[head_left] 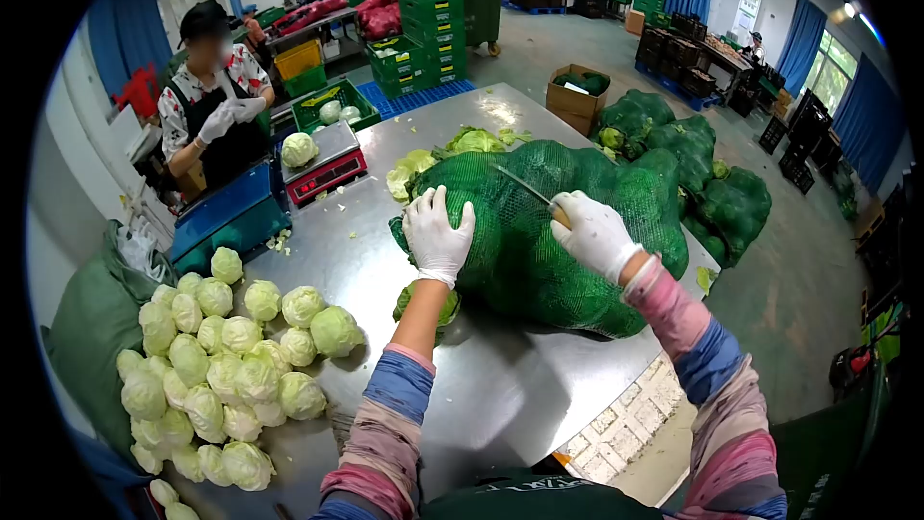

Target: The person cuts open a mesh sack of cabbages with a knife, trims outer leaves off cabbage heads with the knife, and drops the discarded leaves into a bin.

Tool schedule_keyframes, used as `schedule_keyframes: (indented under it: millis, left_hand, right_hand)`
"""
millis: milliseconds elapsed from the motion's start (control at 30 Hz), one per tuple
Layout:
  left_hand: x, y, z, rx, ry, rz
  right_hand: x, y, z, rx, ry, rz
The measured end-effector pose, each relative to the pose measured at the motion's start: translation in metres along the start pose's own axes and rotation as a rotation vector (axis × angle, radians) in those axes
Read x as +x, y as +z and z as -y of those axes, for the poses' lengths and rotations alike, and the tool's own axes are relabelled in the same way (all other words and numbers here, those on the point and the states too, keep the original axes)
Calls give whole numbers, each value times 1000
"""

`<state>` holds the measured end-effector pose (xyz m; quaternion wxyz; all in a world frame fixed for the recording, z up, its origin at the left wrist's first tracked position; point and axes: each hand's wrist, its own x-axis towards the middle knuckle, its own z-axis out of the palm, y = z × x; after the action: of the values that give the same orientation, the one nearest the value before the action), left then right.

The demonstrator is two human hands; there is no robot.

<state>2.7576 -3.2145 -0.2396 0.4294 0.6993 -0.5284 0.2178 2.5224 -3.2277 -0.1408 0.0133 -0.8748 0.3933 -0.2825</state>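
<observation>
A: Right of the red scale (pixel 332 176)?
B: Note a left hand (pixel 438 236) pressed flat, clenching nothing, on the green mesh sack (pixel 568 274). Probably heavy, lumpy, soft-skinned; best hugged from beneath. Farther right, see a right hand (pixel 592 236) closed round a knife (pixel 525 185).
A: Any writing?
B: None legible on scale or, lower right of it, apron (pixel 520 501).

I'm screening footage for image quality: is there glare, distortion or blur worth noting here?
Head view: fisheye distortion, with black rounded corners; head view: pale glare on the steel table and a bright window at right; head view: a blurred patch on the co-worker's head; head view: knife, left hand and right hand look fairly sharp.
</observation>
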Motion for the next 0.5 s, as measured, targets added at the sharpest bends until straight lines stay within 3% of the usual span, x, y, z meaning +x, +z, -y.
schedule_keyframes:
  millis: [67, 300, 500]
  left_hand:
    - [-1, 0, 0, 3, 0, 1]
    - [0, 0, -2, 4, 0, -11]
    - [0, 3, 1, -39, 19, -10]
  right_hand:
    - [13, -2, 0, -154, -36, 268]
    - [27, 22, -4, -339, -174, 326]
    - [21, 14, -6, -417, -126, 410]
